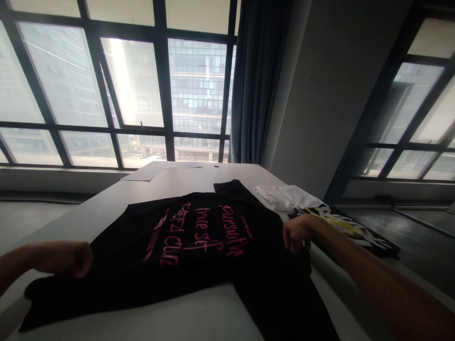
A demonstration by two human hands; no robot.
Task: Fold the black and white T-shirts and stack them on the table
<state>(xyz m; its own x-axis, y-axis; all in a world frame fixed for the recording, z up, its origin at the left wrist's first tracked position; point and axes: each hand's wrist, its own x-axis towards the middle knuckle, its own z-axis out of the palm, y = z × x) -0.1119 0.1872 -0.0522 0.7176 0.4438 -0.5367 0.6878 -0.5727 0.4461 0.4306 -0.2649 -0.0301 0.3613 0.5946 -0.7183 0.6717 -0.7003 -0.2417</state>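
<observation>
A black T-shirt with pink lettering is spread sideways over the white table, its far side lying on the top. My left hand is closed on the shirt's edge at the left, and the cloth droops below the fist. At the right, my right hand pinches the shirt near the collar or shoulder; which of the two I cannot tell. One sleeve points away from me at the far side, while another dark part hangs toward me at the lower right.
The white table runs toward a large window. On its right edge lie a folded white garment and a black garment with white and yellow print. Paper sheets rest at the far left. A dark curtain hangs behind.
</observation>
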